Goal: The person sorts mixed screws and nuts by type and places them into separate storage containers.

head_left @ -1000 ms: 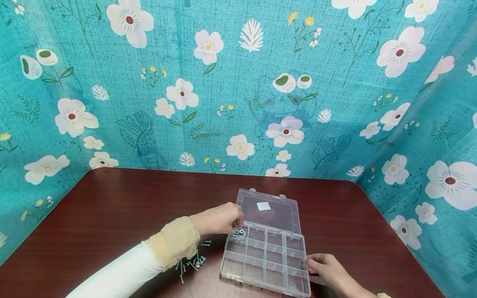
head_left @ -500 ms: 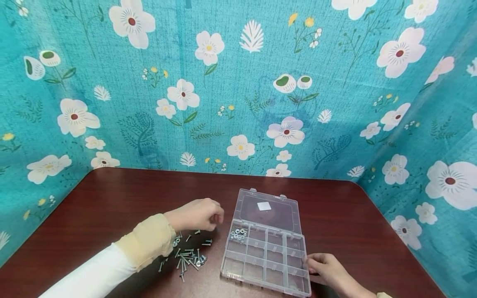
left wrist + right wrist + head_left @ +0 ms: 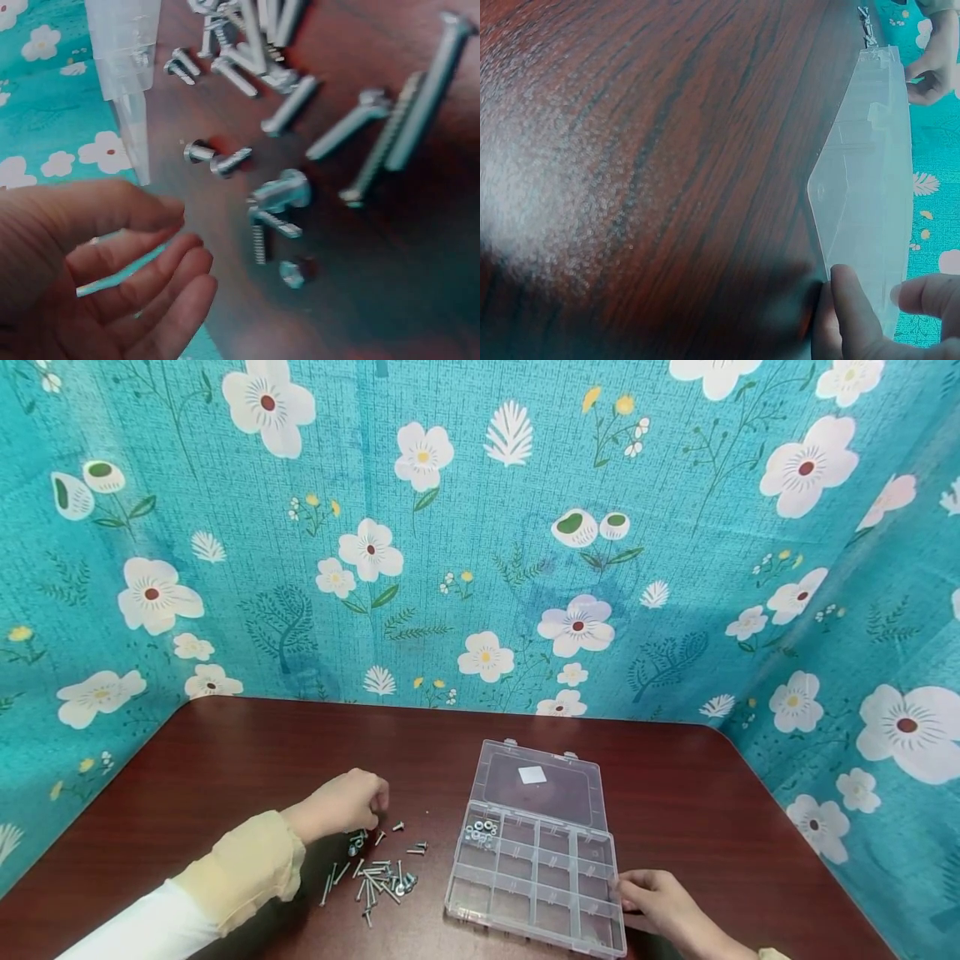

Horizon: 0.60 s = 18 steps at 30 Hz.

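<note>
My left hand (image 3: 345, 802) hovers over the far side of a pile of loose screws (image 3: 375, 881). In the left wrist view its thumb and fingers (image 3: 196, 255) are loosely bent with nothing between them. Close to the fingertips lie several short screws (image 3: 274, 225) and a small nut (image 3: 294, 273). My right hand (image 3: 656, 897) holds the right side wall of a clear plastic compartment box (image 3: 534, 885), its thumb and fingers on either side of the edge in the right wrist view. Nuts and washers (image 3: 480, 832) sit in the box's far left compartment.
The box's hinged lid (image 3: 540, 789) lies folded back, away from me, with a white sticker (image 3: 532, 775) on it. A dark red wooden table (image 3: 262, 752) carries everything. Behind it and to the sides hangs a flowered turquoise cloth (image 3: 465, 568).
My left hand has moved left from above the box's far left compartment to the screws, uncovering more of the pile. The right hand has stayed at the box's side.
</note>
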Motion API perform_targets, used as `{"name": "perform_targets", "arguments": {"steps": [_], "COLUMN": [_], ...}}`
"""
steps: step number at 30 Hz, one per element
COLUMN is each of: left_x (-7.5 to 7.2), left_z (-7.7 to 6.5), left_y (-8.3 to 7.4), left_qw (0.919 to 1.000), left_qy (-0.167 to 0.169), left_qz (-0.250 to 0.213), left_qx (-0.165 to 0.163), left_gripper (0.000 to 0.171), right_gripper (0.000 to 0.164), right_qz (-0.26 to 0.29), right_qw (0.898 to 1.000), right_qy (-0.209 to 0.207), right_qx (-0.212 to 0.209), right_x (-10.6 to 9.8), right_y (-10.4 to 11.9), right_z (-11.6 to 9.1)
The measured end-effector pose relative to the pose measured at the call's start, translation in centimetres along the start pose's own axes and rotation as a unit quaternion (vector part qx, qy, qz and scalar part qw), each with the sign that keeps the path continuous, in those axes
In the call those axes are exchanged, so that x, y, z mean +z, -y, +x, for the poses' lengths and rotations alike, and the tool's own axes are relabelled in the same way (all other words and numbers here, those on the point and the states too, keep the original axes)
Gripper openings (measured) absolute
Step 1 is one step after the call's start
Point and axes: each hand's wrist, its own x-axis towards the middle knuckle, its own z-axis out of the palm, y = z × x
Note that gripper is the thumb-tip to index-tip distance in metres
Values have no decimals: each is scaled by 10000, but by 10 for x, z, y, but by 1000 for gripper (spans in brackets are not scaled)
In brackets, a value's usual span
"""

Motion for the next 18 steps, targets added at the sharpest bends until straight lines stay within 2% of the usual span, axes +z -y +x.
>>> {"name": "perform_targets", "arguments": {"steps": [3,6,9,13,18], "left_x": [2,3,3,6,10], "left_z": [-4,-7,-10,-12,-13], "left_y": [4,7,12,18,22], "left_qw": [9990,9962,9943,9943,9947], "left_qy": [-167,-196,-215,-308,-349], "left_qz": [-123,-234,-153,42,29], "left_qx": [-398,-818,-1037,-1016,-966], "left_gripper": [15,14,15,18,20], "right_gripper": [45,45,45,46,46], "right_qz": [-4,15,23,17,5], "right_qw": [10000,10000,10000,10000,10000], "right_qy": [-48,-60,-32,-24,-47], "right_qx": [46,60,32,27,88], "right_x": [1,1,1,0,0], "right_y": [0,0,-1,0,1], "right_z": [0,1,0,0,1]}}
